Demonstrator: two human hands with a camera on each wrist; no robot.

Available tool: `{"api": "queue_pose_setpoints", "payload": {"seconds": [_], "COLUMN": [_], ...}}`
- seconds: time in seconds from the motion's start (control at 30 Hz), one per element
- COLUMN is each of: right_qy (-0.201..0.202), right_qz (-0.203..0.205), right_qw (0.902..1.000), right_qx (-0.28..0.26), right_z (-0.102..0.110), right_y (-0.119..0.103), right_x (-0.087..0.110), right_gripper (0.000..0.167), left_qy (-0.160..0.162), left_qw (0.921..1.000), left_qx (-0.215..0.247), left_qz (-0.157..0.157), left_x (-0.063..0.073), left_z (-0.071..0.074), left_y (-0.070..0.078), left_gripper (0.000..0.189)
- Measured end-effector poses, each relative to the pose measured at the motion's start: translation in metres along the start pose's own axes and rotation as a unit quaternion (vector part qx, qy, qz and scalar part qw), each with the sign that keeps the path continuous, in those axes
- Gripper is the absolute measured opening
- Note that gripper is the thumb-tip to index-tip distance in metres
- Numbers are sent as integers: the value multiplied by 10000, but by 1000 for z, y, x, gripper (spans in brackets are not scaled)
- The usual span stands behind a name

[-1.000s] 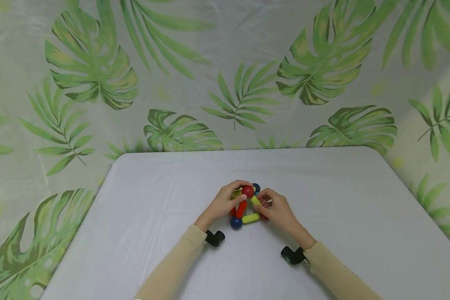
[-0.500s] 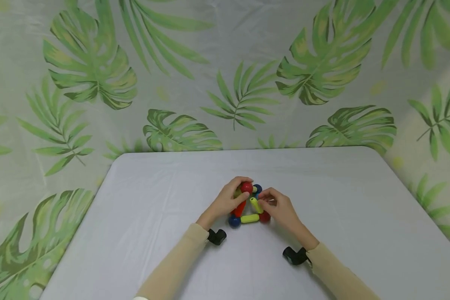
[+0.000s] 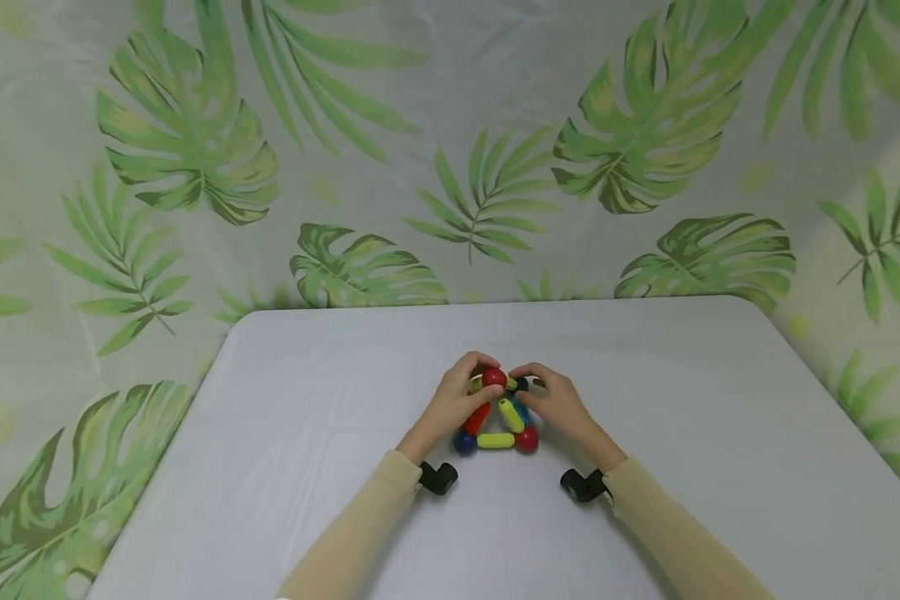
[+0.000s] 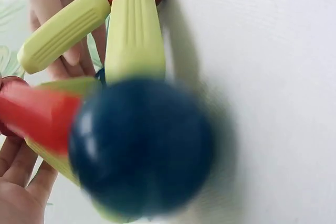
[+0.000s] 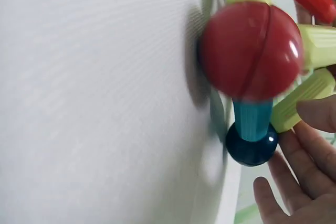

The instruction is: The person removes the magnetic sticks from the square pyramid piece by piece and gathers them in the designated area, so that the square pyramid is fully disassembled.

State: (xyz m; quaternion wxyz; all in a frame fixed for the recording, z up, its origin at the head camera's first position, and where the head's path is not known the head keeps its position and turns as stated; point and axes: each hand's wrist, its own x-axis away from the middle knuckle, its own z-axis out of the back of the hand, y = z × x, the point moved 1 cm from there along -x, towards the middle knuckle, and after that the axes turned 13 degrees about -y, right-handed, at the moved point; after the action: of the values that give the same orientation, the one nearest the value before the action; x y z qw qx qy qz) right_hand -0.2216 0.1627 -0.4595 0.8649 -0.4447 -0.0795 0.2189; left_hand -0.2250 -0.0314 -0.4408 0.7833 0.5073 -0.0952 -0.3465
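Observation:
A toy frame of magnetic balls and rods stands on the white table. My left hand (image 3: 456, 398) holds the red ball (image 3: 493, 378) at its top. The thumb and fingers of my right hand (image 3: 558, 404) pinch a yellow rod (image 5: 304, 100) that runs to the dark blue ball (image 5: 252, 144) at the back right. A red rod (image 3: 477, 417) slopes from the top to the front blue ball (image 3: 465, 442). Another yellow rod (image 3: 496, 440) links that ball to the front red ball (image 5: 252, 51). From the front red ball a leaning yellow rod (image 4: 63, 32) rises, its upper end loose.
The white table (image 3: 330, 358) spreads around the frame, its far edge beyond the hands. A leaf-patterned cloth (image 3: 487, 100) hangs behind it. Black wrist cameras (image 3: 438, 478) sit below both hands. A teal rod (image 5: 253, 119) joins the right-hand balls.
My right hand has left the leaning yellow rod and moved up and back to the rod at the rear. The leaning rod's upper end has come away from the top red ball.

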Motion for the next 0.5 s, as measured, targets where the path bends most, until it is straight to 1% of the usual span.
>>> {"api": "queue_pose_setpoints", "payload": {"seconds": [0.13, 0.2, 0.23, 0.4, 0.5], "right_qy": [24, 22, -6, -194, -166], "right_qz": [16, -90, -154, -313, -258], "right_qw": [9999, 9997, 9996, 9993, 9991], "right_qx": [167, 218, 218, -77, -283], "right_z": [2, 2, 2, -2, -5], "right_y": [-1, -3, -5, -9, -10], "right_x": [6, 12, 14, 24, 25], "right_gripper": [24, 20, 19, 18, 21], "left_qy": [-74, -141, -168, -317, -363], "left_qw": [9999, 9998, 9996, 9980, 9955], "left_qx": [-31, -34, -99, -444, -755], "left_qz": [-112, -149, -204, -308, -435], "left_x": [1, 0, -1, -1, -1], "left_z": [3, 3, 3, 1, -1], "left_y": [-2, -2, -6, -5, -5], "left_gripper": [32, 32, 32, 34, 37]}}
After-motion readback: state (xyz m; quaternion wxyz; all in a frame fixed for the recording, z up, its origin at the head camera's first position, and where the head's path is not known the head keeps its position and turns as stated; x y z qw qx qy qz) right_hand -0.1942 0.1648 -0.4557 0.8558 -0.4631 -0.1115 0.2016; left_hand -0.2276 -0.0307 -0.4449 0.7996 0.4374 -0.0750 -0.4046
